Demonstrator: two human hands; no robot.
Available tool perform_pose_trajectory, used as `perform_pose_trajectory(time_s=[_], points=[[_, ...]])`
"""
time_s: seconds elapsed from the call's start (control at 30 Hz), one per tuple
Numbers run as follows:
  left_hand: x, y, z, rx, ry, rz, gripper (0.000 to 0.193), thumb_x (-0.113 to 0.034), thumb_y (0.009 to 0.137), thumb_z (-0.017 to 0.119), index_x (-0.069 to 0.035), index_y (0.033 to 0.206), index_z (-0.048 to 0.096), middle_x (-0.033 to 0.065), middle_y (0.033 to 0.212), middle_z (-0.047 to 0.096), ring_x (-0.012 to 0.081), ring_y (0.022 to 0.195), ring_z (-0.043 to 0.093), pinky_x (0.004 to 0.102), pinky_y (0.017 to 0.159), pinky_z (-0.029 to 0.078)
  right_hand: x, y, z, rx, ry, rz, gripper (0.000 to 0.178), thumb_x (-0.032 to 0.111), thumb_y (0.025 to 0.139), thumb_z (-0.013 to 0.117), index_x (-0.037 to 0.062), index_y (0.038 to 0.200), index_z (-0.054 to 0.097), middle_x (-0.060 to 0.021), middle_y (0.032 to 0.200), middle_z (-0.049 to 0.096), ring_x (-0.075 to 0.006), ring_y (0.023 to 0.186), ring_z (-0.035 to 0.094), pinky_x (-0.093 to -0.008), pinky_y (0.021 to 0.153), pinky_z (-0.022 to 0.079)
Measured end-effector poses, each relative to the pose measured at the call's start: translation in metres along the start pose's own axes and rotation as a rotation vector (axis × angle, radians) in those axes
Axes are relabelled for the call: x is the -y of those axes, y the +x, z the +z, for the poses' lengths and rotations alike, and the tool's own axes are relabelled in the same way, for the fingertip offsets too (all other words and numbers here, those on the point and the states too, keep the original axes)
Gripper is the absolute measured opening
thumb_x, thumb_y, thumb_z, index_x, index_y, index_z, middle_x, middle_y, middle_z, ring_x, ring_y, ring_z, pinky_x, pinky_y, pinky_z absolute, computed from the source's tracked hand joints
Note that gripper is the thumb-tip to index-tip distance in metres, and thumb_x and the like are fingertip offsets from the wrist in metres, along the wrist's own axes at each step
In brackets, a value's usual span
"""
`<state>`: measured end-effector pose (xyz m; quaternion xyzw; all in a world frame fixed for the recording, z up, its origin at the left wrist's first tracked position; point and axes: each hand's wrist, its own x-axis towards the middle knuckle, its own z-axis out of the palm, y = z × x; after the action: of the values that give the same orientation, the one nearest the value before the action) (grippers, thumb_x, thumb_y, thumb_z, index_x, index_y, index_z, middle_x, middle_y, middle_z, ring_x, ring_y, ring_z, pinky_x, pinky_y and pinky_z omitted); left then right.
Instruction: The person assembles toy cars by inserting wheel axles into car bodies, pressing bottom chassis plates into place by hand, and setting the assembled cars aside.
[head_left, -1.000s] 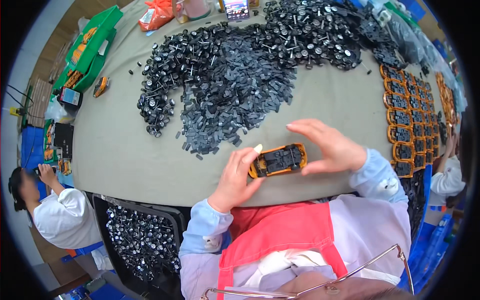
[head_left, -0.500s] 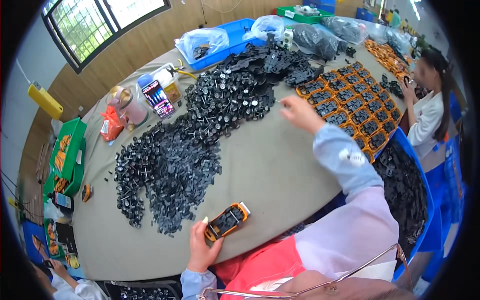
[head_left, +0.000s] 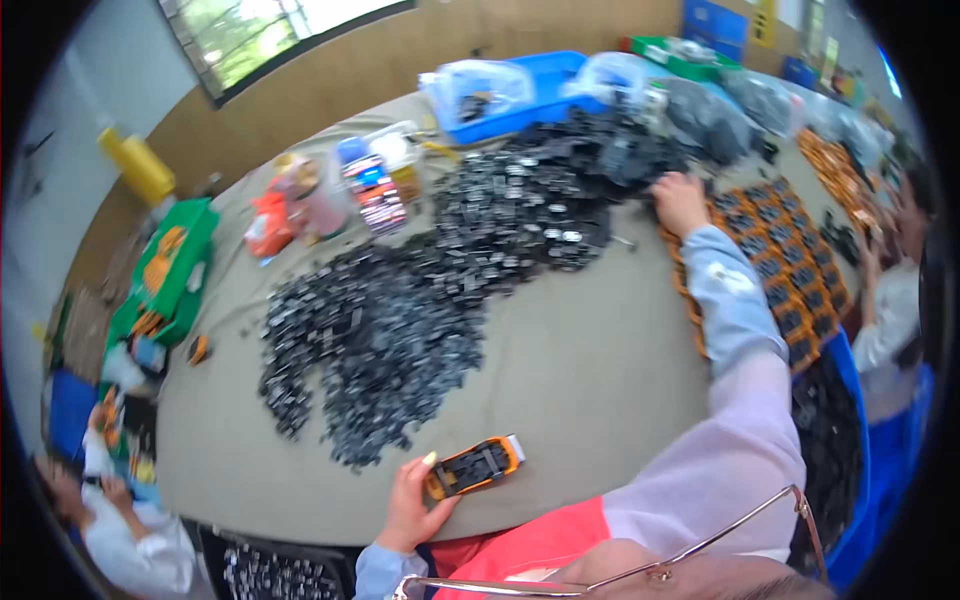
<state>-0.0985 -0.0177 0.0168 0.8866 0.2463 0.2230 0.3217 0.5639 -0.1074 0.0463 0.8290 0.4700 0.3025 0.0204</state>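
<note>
My left hand (head_left: 408,508) rests at the near edge of the table. Its thumb and fingers are closed on the rear of an orange toy car body (head_left: 478,466), which lies open side up and shows black inner parts. My right hand (head_left: 683,204) reaches far forward, between a heap of flat black plastic parts (head_left: 640,160) and rows of orange toy car bodies (head_left: 770,262) with black inserts. Its fingertips point down and are blurred, so what they hold, if anything, is unclear. A loose wheel axle (head_left: 624,242) lies on the cloth near that hand.
Black wheel axles (head_left: 510,200) and small dark pieces (head_left: 400,370) form long heaps mid-table. Behind stand a lit phone (head_left: 375,195), a pink cup (head_left: 322,205) and a blue tray (head_left: 535,90). Green crates (head_left: 180,275) are at left. People sit at both sides.
My right hand has moved forward and right, from beside the loose axle to the flat black parts. The whole view has shifted and blurred. My left hand keeps hold of the toy car body.
</note>
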Motion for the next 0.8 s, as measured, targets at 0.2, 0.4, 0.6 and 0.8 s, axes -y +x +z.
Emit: perform_pose_trajectory(time_s=[0.2,0.4,0.6,0.8], points=[[0.001,0.0,0.008,0.021,-0.039,0.098,0.08,-0.011,0.074,0.085,-0.005,0.142,0.043,0.0203,0.13,0.054,0.0356,0.116,0.058,0.0402,0.096,0.05,0.109,-0.055,-0.113,-0.037,1.638,0.49,0.023,0.004,0.087,0.065,0.004,0.11,0.066,-0.0007,0.099,0.069,-0.0108,0.087,0.06,-0.0285,0.077,0.05],[0.009,0.012,0.006,0.012,-0.106,0.115,0.077,-0.007,0.073,0.082,-0.004,0.14,0.044,0.0217,0.13,0.053,0.0406,0.117,0.055,0.0445,0.099,0.048,0.2,-0.165,-0.166,0.73,1.932,0.872,0.029,0.015,0.093,0.065,0.0021,0.118,0.062,-0.0076,0.107,0.068,-0.0164,0.093,0.068,-0.0318,0.075,0.057],[0.002,0.009,0.003,-0.006,-0.086,0.085,0.08,-0.002,0.071,0.081,-0.003,0.142,0.043,0.0191,0.124,0.055,0.0383,0.112,0.056,0.0435,0.096,0.048,0.187,-0.176,-0.197,0.338,0.989,-0.157,0.024,0.012,0.082,0.075,0.0065,0.102,0.064,-0.0128,0.115,0.066,-0.0311,0.107,0.063,-0.0414,0.09,0.051],[0.005,0.007,0.006,-0.011,-0.135,0.054,0.08,-0.004,0.072,0.078,-0.005,0.144,0.042,0.0178,0.124,0.055,0.0363,0.114,0.056,0.0424,0.098,0.047,0.199,-0.155,-0.147,0.224,0.921,-0.364,0.036,0.013,0.079,0.077,0.0076,0.11,0.06,-0.0138,0.127,0.061,-0.0353,0.117,0.056,-0.0488,0.102,0.04]])
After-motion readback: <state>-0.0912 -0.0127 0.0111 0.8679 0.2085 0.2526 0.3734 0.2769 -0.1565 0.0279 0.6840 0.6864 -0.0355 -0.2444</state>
